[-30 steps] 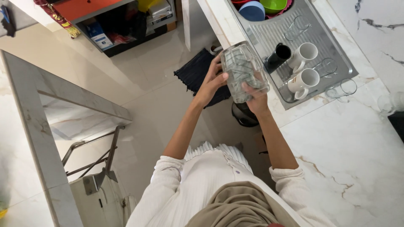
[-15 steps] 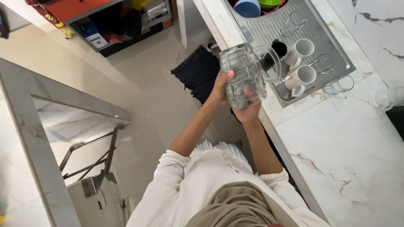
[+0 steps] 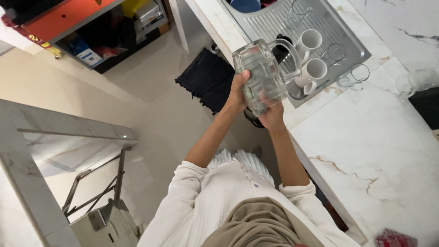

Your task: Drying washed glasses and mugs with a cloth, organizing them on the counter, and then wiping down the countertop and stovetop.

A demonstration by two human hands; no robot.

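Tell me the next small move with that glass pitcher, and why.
Probably ease the glass pitcher down onto the bare marble counter beside the drainboard. The left hand and right hand hold it in the air, and white mugs crowd the rack.

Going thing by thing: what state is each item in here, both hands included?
Glass pitcher: lifted, tilted, looks empty.
Left hand: gripping the pitcher's side.
Right hand: supporting its base.
White mugs: lying on the drainboard.
Clear glasses: on the counter.
Dark mat: flat on the floor.

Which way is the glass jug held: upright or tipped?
Tipped: the glass jug lies slanted between both hands, handle toward the sink drainer.
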